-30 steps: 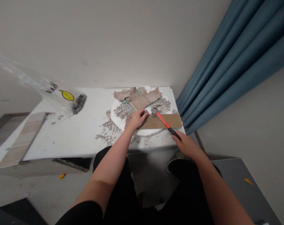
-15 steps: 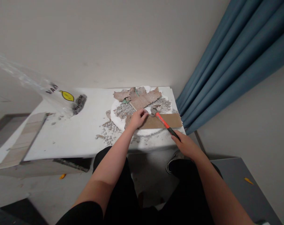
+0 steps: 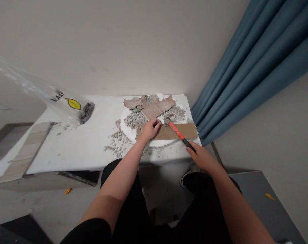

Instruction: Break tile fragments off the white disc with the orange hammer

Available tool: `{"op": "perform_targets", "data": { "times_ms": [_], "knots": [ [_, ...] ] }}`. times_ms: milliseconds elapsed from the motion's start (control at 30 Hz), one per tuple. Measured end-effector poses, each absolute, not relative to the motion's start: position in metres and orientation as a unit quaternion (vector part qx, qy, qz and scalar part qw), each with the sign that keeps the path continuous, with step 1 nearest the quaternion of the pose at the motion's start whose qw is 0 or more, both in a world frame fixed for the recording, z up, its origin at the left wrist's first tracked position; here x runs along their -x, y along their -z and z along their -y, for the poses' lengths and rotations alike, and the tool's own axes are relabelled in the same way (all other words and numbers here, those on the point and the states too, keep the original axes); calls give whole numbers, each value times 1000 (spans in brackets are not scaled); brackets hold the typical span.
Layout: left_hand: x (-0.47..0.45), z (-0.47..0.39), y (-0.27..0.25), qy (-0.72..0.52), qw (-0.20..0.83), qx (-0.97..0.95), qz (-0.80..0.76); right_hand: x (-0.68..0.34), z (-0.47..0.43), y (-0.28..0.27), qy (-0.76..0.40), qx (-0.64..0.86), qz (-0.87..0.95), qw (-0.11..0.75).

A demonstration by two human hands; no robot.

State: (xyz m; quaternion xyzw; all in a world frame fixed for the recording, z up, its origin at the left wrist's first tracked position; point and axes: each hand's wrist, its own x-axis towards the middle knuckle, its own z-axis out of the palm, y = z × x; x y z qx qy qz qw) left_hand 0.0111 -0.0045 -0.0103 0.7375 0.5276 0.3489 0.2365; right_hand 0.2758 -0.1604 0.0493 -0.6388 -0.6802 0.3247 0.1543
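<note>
Head view: right hand holds hammer near left.

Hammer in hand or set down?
In hand: the right hand is closed on the black end of the hammer; its head is near the left hand.

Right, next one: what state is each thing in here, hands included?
Left hand: over the brown board, fingers curled; whether it grips anything is unclear
Right hand: closed around the hammer handle
Hammer: held, head towards the left hand
Brown board: lying flat
Brown pieces: torn, ragged-edged
Grey rubble: broken up, loose
Clear bag: dark grey material at its lower end
Blue curtain: hanging in folds
</note>
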Motion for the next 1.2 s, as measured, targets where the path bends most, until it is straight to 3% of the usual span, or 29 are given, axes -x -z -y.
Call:
{"op": "perform_targets", "data": {
  "times_ms": [333,633,1200],
  "knots": [
    [-11,5,10,-350,233,-740,-525,-274,162,-51,-334,637,676,161],
    [-12,6,12,-374,261,-713,-533,-252,175,-76,-300,628,675,246],
    [-15,8,11,-367,259,-714,-537,-238,176,-79,-251,670,683,149]
  ]
}}
